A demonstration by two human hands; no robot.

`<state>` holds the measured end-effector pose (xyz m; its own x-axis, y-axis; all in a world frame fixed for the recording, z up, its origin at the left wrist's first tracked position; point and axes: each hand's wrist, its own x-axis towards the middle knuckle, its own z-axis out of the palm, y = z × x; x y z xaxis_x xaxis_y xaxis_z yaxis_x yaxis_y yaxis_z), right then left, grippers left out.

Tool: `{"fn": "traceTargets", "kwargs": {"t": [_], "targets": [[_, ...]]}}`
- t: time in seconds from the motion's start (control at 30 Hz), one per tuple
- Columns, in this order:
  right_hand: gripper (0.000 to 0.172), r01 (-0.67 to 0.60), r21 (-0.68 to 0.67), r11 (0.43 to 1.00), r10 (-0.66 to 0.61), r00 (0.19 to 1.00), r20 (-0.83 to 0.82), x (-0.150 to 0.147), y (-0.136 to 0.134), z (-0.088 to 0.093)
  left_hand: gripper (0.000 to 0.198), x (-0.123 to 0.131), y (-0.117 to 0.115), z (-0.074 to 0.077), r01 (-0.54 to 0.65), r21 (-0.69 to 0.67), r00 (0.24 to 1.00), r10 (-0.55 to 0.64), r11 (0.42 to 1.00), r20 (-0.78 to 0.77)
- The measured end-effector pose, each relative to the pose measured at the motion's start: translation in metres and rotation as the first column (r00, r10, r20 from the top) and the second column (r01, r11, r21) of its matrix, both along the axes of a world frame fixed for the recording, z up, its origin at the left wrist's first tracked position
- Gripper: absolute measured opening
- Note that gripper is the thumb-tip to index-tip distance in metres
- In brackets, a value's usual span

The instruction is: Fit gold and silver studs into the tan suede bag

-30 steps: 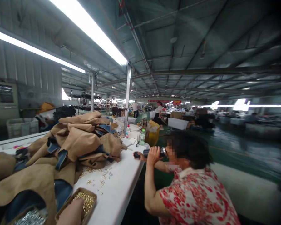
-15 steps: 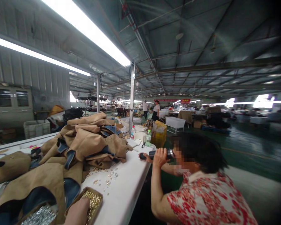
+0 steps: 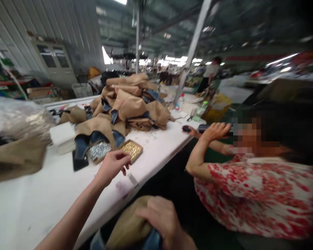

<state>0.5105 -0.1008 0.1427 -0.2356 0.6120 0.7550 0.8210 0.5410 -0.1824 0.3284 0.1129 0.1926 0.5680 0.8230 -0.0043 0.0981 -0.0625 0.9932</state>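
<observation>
Curling over, the right hand [image 3: 163, 215] clutches tan cloth [image 3: 127, 222] (left hand [image 3: 112, 165] drooping, grip unclear).

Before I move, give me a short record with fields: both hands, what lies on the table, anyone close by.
Left hand: fingers loosely curled, by a shallow box of gold pieces; too blurred to tell whether it holds anything
Right hand: gripping a tan-and-blue cloth piece, in front of the table
On table: heap of tan cloth; silver pieces, left of the gold ones
Nearby: co-worker in floral top, on the right, holding a dark flask
</observation>
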Motion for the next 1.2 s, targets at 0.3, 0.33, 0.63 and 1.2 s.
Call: {"fn": "traceTargets", "kwargs": {"t": [0.3,0.33,0.63,1.2], "targets": [[0.025,-0.252,-0.141,0.957,0.220,0.953,-0.210,-0.025,-0.006,-0.014,0.035,-0.097,-0.128,-0.016,0.001,-0.284,0.999,-0.013,0.959,-0.039],[0.026,-0.260,-0.139,0.956,0.230,0.953,-0.199,-0.029,-0.006,-0.013,0.030,-0.100,-0.134,-0.018,-0.003,-0.242,0.998,-0.012,0.970,-0.061],[0.027,-0.320,-0.168,0.932,0.276,0.930,-0.243,-0.047,-0.019,0.001,0.027,-0.109,-0.164,-0.006,-0.039,-0.074,0.999,0.036,0.996,-0.032],[0.023,-0.328,-0.218,0.919,0.278,0.933,-0.229,-0.068,-0.028,0.020,0.020,-0.133,-0.182,-0.001,-0.031,-0.006,0.999,0.032,0.999,0.012]]}}
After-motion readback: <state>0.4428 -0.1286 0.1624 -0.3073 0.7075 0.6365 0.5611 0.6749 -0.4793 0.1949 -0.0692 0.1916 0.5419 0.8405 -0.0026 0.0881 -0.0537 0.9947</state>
